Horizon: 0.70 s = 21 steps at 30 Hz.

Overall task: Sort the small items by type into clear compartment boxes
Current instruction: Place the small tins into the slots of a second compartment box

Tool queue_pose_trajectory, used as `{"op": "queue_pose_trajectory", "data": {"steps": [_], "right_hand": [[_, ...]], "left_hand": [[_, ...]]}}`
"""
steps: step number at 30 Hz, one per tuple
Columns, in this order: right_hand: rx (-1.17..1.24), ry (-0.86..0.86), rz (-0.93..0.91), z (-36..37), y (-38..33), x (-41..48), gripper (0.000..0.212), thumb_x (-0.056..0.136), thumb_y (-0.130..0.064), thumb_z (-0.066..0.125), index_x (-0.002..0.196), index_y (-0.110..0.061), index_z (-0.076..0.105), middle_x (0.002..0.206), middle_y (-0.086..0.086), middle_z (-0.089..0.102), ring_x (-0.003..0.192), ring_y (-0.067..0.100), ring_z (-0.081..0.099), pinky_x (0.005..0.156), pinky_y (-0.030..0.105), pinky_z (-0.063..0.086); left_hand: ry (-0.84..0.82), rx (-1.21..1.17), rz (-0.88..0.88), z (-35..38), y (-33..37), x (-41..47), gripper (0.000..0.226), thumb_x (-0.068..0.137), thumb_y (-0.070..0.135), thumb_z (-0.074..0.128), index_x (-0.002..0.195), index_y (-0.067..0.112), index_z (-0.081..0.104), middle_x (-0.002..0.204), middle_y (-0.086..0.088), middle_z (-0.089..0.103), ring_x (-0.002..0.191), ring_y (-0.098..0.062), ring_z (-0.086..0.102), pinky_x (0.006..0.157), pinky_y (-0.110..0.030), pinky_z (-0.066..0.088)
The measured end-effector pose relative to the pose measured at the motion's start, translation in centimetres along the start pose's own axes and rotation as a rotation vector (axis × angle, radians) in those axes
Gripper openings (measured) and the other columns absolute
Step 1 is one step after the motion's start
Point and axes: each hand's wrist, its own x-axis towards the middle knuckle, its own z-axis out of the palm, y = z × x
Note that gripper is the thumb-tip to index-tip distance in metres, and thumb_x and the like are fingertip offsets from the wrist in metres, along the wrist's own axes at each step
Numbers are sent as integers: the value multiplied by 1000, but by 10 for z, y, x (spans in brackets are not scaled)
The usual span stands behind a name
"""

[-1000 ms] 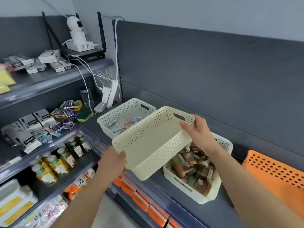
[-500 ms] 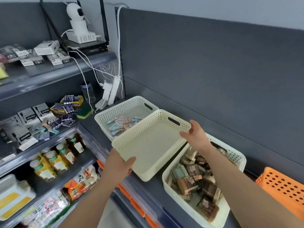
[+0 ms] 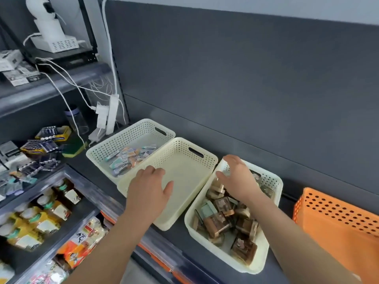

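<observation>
Three cream perforated baskets sit side by side on the dark shelf. The middle basket is empty. The left basket holds several small pastel packets. The right basket is full of brown and copper wrapped packs. My left hand hovers open over the near rim of the empty basket, fingers spread. My right hand is open above the far end of the right basket, over the brown packs, holding nothing.
An orange perforated basket stands at the far right. Battery packs and a sponge lie left of the baskets, with a power strip and cables behind. Bottles and snack packs fill the lower shelves at left.
The empty basket, held tilted in the air by both hands, has come down onto the shelf between the other two. Both hands have let go of it and opened.
</observation>
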Motion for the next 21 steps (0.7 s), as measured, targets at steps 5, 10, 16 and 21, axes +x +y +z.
{"op": "queue_pose_trajectory", "data": {"steps": [5, 10, 16, 21], "right_hand": [[-22, 127, 130, -15, 9, -52, 56, 94, -31, 54, 143, -12, 38, 152, 0, 32, 136, 19, 35, 111, 31, 30], [52, 155, 445, -11, 13, -109, 64, 94, -37, 52, 147, -14, 24, 155, 3, 23, 139, 24, 30, 114, 37, 27], [256, 229, 718, 9, 10, -134, 41, 97, -31, 48, 131, -8, 40, 125, 2, 53, 112, 19, 54, 86, 29, 44], [341, 446, 769, 26, 14, -136, 33, 100, -23, 39, 72, -8, 48, 62, -1, 49, 54, 12, 40, 44, 21, 27]], "left_hand": [[-117, -176, 262, 17, 30, 11, 34, 95, 38, 49, 121, 18, 59, 101, 2, 62, 98, -17, 54, 81, -31, 47], [-247, -22, 467, 30, 44, 16, 26, 97, 37, 41, 87, 15, 52, 84, 5, 55, 80, -15, 48, 65, -27, 39], [-299, 16, 544, 35, 49, 22, 19, 97, 34, 45, 84, 20, 46, 75, 7, 43, 69, -13, 44, 61, -24, 33], [-342, -108, 483, 37, 49, 27, 32, 89, 28, 55, 64, 19, 38, 58, 4, 49, 54, -15, 47, 47, -27, 28]]}}
